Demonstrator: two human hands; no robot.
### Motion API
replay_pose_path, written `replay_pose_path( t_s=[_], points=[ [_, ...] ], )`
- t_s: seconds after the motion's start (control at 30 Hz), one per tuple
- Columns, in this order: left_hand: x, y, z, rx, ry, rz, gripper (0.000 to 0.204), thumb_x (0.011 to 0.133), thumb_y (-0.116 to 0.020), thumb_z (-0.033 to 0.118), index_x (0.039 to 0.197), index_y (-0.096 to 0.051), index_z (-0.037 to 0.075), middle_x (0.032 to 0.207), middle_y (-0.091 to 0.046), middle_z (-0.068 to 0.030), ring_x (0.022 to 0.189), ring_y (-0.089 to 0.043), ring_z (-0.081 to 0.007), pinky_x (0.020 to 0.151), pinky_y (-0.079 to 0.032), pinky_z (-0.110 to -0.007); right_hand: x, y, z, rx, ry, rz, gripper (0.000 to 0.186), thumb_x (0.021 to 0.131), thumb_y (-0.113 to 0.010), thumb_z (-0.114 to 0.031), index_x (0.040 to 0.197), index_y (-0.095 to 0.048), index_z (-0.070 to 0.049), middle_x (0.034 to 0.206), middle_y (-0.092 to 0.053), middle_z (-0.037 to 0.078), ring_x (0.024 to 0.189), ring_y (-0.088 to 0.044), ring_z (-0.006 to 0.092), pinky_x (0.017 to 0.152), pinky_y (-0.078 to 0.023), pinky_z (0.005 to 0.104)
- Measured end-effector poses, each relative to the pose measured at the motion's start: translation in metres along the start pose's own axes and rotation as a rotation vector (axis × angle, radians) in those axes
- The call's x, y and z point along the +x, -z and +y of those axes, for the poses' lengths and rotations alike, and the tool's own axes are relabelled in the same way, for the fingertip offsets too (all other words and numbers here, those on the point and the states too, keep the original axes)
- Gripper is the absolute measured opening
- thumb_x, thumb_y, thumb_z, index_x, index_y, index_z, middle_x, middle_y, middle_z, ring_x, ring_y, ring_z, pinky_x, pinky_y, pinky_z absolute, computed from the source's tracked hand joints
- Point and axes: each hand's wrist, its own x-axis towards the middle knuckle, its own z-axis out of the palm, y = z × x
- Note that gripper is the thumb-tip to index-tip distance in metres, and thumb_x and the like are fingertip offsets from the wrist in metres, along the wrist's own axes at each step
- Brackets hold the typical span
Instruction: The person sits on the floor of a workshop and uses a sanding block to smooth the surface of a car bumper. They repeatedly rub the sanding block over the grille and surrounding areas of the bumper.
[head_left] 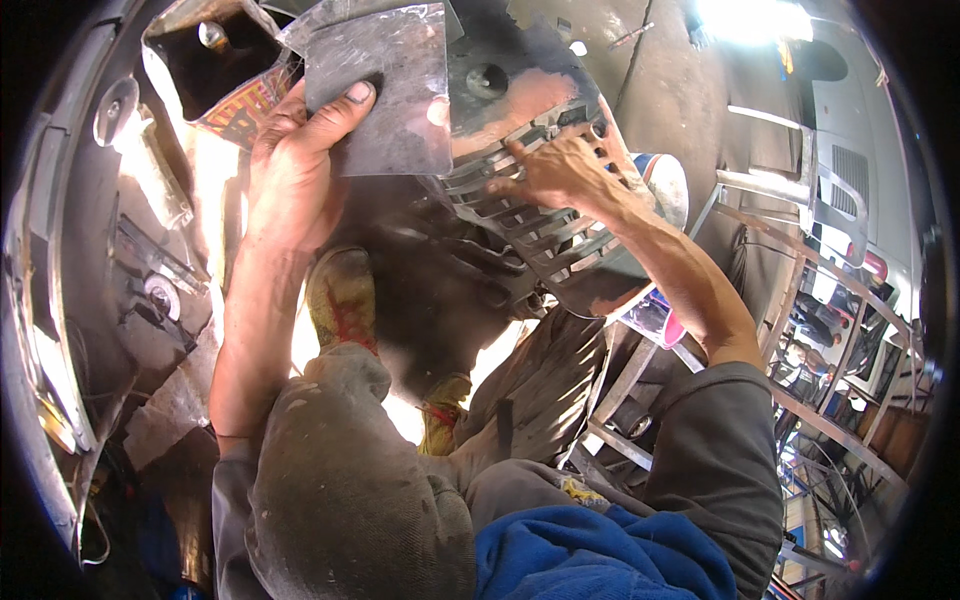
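Observation:
My left hand grips a thin, square grey metal plate. Its thumb lies on the plate's face and the fingers are mostly hidden behind it. Another grey sheet edge shows behind the plate. To the right, my right hand rests over the slatted section of a dark vehicle panel, with thumb and forefinger apart and nothing seen between them. Some of its other fingers are hidden. Pinkish-brown filler patches and a round recess mark the panel's upper part.
An open, dark-insided container stands at the upper left. My yellow shoes are below the panel. A white tub sits beside the panel, and metal frames stand at the right, with people beyond.

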Motion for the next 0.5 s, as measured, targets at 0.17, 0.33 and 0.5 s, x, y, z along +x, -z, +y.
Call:
replay_pose_path(
  t_s=[0.17, 0.33, 0.5],
  points=[
    [0.002, 0.0, -0.001, -0.013, 0.0, -0.015, 0.034, 0.087, -0.065, 0.007, 0.12, -0.059, -0.002, 0.111, -0.065, -0.011, 0.101, -0.061, -0.0205, 0.092, -0.048, -0.035, -0.004, -0.003, -0.006, 0.136, 0.056, -0.058, 0.097, 0.083, -0.029, -0.082, 0.144, -0.04, -0.007, 0.049, -0.051, 0.007, 0.052, -0.058, 0.0234, 0.053, -0.043, 0.0408],
    [0.001, 0.001, -0.001, -0.017, 0.009, -0.026, 0.034, 0.088, -0.065, 0.008, 0.12, -0.059, -0.001, 0.112, -0.065, -0.0102, 0.101, -0.061, -0.0202, 0.093, -0.048, -0.034, -0.007, -0.003, -0.009, 0.116, 0.132, 0.019, 0.094, 0.084, -0.031, -0.081, 0.141, -0.044, -0.008, 0.052, -0.053, 0.009, 0.057, -0.061, 0.0262, 0.054, -0.045, 0.0437],
    [0.001, 0.003, 0.0, -0.021, 0.008, -0.04, 0.034, 0.088, -0.064, 0.009, 0.12, -0.059, -0.001, 0.112, -0.065, -0.0102, 0.101, -0.061, -0.0198, 0.093, -0.048, -0.034, -0.008, 0.001, 0.003, 0.123, -0.004, -0.004, 0.097, 0.082, -0.031, -0.084, 0.142, -0.043, -0.008, 0.053, -0.055, 0.012, 0.055, -0.061, 0.0276, 0.053, -0.044, 0.0432]
  ],
)
